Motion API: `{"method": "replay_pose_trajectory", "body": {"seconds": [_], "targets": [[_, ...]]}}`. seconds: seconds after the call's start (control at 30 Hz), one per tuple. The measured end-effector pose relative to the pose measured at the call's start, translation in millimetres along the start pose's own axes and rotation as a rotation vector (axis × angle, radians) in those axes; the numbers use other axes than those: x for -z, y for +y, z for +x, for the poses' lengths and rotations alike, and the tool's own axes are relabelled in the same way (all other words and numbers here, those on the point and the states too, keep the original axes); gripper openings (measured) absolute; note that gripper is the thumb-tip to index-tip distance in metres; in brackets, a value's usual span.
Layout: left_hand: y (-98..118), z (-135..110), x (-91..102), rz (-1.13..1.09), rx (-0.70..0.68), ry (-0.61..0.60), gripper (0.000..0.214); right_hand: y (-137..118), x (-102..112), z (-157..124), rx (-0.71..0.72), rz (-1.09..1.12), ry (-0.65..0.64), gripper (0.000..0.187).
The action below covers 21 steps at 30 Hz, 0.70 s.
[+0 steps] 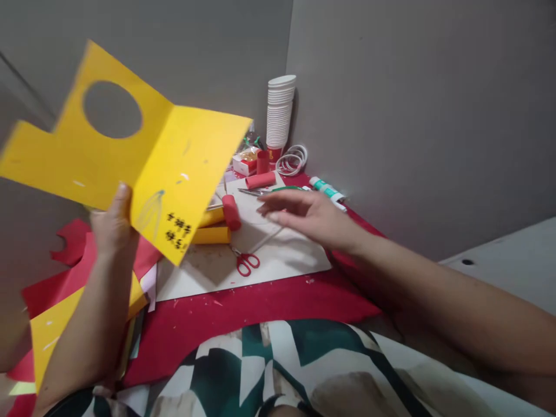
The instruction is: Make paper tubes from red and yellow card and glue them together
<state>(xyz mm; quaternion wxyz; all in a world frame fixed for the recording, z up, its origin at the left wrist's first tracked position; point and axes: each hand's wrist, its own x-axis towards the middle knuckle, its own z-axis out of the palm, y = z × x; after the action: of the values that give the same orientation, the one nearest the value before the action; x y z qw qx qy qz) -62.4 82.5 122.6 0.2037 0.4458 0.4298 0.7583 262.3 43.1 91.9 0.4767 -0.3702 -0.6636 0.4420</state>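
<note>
My left hand [110, 223] grips a yellow folded paper card [186, 150] at its lower edge and holds it up at the left. A round hole is cut in the card's left panel, and the right panel bears black handwritten characters and a grey drawn outline. My right hand [317, 219] hovers over the white board, fingers loosely stretched, with nothing visible in it. Near its fingertips lie a pointed metal tool [252, 191] and a red paper roll [260, 180]. Red-handled scissors [247, 264] rest on the white board [286, 258]; the card hides part of the table behind it.
A stack of white paper cups [280, 110] stands at the back beside a coiled white cable [292, 161]. A green-and-white tube [326, 189] lies at the right edge. Yellow rolls [212, 235] and red paper sheets [73, 269] are at the left. Grey walls enclose the red-covered table [260, 301].
</note>
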Motion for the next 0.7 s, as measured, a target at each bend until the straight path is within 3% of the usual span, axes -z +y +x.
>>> {"method": "replay_pose_trajectory", "body": {"seconds": [0.1,0.2,0.3,0.37,0.47,0.7], "targets": [[2,25,12.1,-0.025,-0.216,0.028,0.041,4,35,2,-0.096,-0.139,0.293,0.020],[3,33,18.3,0.027,-0.224,-0.009,0.037,12,46,-2,-0.139,-0.255,0.342,0.008],[3,28,19.0,0.129,-0.125,-0.069,0.036,21,27,-11,-0.140,-0.434,0.117,0.017],[2,23,19.0,0.152,-0.067,-0.139,0.037,25,7,-15,-0.118,-0.727,-0.153,0.020],[0,20,21.8,0.158,-0.006,-0.254,0.042,27,-15,-15,-0.123,-0.863,-0.273,0.021],[0,22,29.5,0.245,0.029,-0.331,0.033,25,-36,-19,-0.168,-0.988,-0.425,0.030]]}}
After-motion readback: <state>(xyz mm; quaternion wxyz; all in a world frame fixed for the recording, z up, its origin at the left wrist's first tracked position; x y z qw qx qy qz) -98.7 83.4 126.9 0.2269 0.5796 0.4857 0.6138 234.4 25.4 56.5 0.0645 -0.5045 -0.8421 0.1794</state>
